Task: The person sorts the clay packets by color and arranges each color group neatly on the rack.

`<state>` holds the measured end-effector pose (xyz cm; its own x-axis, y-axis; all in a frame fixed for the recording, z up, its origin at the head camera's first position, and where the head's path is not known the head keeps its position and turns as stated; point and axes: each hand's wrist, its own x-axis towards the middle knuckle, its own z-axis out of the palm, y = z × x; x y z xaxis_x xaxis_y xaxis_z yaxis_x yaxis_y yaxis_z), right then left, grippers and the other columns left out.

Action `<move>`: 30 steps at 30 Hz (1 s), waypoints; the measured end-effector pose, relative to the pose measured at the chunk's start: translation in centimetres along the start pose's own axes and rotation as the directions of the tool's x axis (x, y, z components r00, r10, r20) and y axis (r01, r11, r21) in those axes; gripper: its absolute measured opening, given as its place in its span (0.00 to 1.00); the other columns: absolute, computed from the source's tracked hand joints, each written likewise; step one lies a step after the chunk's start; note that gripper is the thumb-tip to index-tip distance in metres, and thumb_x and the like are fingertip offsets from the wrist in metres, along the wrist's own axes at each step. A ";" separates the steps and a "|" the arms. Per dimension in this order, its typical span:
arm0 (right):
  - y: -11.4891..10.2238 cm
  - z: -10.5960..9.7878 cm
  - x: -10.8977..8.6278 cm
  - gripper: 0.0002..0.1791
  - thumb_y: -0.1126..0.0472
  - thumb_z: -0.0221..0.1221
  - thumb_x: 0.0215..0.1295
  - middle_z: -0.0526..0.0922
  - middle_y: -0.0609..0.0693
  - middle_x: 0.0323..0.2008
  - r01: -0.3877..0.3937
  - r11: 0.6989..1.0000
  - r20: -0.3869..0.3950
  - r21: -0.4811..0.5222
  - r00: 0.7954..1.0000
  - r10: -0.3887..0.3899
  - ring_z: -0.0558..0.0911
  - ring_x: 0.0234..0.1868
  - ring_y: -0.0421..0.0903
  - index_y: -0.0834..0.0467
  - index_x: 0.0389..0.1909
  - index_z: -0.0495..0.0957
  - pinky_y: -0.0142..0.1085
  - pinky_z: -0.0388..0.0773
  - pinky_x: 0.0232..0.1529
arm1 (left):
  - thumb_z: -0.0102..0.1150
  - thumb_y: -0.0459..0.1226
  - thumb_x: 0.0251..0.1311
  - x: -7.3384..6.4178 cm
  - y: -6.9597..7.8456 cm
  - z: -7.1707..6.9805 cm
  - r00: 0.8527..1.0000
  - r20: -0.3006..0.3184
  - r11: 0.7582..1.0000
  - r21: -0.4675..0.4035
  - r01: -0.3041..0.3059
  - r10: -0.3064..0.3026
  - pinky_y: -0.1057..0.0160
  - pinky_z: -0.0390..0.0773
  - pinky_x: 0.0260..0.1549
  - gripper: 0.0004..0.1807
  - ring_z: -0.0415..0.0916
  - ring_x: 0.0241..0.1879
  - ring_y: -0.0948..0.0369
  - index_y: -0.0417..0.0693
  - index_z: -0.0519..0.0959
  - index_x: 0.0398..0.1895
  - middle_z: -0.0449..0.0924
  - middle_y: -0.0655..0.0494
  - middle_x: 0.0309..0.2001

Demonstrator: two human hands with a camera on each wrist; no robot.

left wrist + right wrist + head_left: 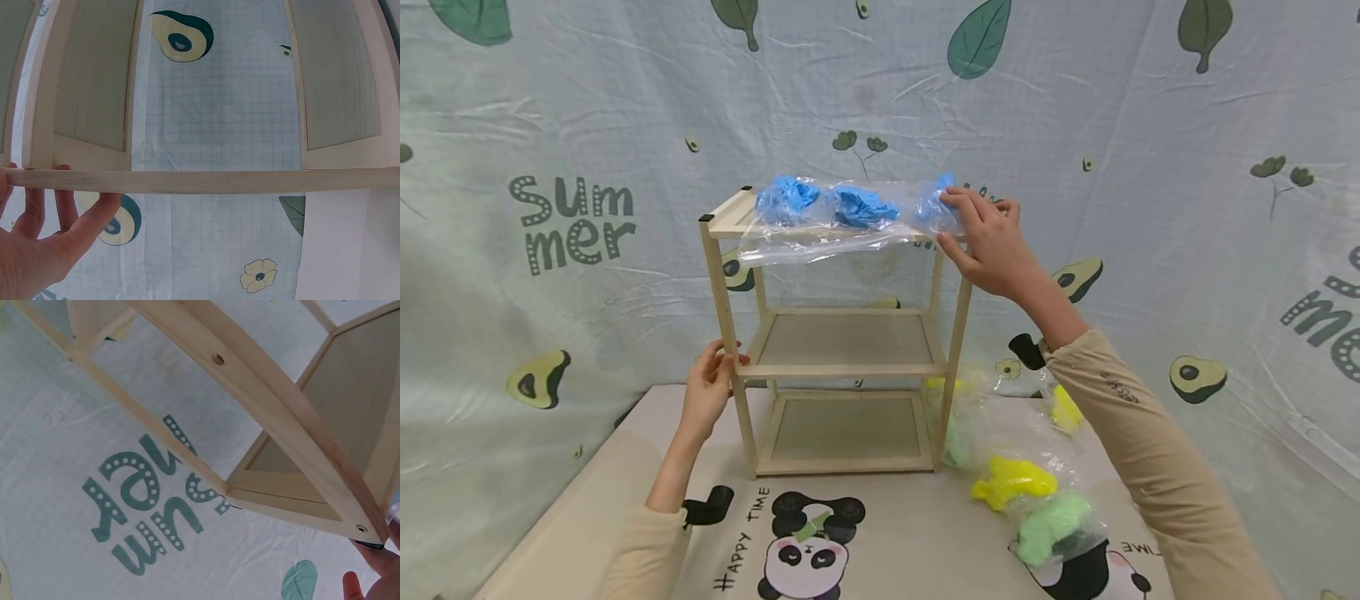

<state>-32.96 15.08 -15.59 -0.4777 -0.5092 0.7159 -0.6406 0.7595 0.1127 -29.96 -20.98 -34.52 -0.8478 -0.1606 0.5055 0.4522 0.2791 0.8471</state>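
Note:
A three-tier wooden shelf rack (842, 369) stands on the table. My left hand (707, 387) grips its left front post (206, 182) near the middle tier, fingers reaching behind the wood. On the top tier lies clear plastic bagging (820, 246) with three crumpled blue lumps (863, 207) inside; whether it is one bag or several I cannot tell. At the right end of the top, my right hand (992, 242) holds the bagging by the right blue lump (934, 204), index finger above and thumb lower at the front edge. The right wrist view shows only part of that hand, beside a rack corner.
Right of the rack, clear bags with a yellow lump (1015, 482) and a green lump (1054, 527) lie on the table, more behind them. A panda-printed cover (895, 533) spreads over the table. A patterned curtain (1150, 208) hangs behind.

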 end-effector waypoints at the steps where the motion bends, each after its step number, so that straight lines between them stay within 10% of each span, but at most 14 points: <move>1: 0.0 0.1 0.0 0.25 0.53 0.49 0.65 0.66 0.59 0.60 0.000 1.000 0.000 0.004 1.000 0.000 0.67 0.58 0.58 0.59 0.59 0.60 0.56 0.50 0.52 | 0.38 0.41 0.66 0.0 0.0 0.0 1.000 0.002 1.000 0.005 0.002 -0.002 0.72 0.75 0.26 0.16 0.71 0.34 0.78 0.39 0.67 0.49 0.73 0.80 0.28; 9: 0.2 0.6 0.0 0.26 0.51 0.48 0.66 0.68 0.59 0.58 -0.020 1.000 0.041 0.019 0.999 0.019 0.70 0.55 0.56 0.57 0.61 0.57 0.56 0.49 0.54 | 0.40 0.41 0.66 -0.2 -0.1 -0.2 1.000 -0.007 1.000 -0.017 0.014 -0.014 0.71 0.75 0.27 0.08 0.71 0.34 0.77 0.62 0.69 0.43 0.73 0.79 0.28; 17: 1.1 0.8 -1.4 0.33 0.42 0.38 0.68 0.54 0.54 0.68 -0.030 0.997 0.093 0.072 0.995 0.023 0.57 0.67 0.54 0.51 0.69 0.44 0.58 0.45 0.58 | 0.39 0.42 0.66 -0.1 0.0 -0.3 0.999 0.026 0.999 -0.016 0.044 -0.043 0.72 0.75 0.28 0.18 0.71 0.35 0.79 0.38 0.66 0.52 0.73 0.81 0.29; 30: 2.2 0.9 -8.7 0.34 0.44 0.39 0.69 0.51 0.58 0.69 -0.024 0.993 -0.009 0.118 1.000 0.026 0.55 0.65 0.59 0.56 0.69 0.44 0.58 0.48 0.56 | 0.40 0.43 0.65 0.1 -0.3 -1.1 0.993 0.109 0.999 0.002 -0.034 0.034 0.70 0.75 0.30 0.11 0.72 0.36 0.78 0.61 0.68 0.49 0.74 0.81 0.34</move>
<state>-30.72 20.81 -22.16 -0.4885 -0.4859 0.7247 -0.6951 0.7188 0.0134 -29.86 -22.12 -34.58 -0.8572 -0.0471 0.5128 0.4803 0.2859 0.8292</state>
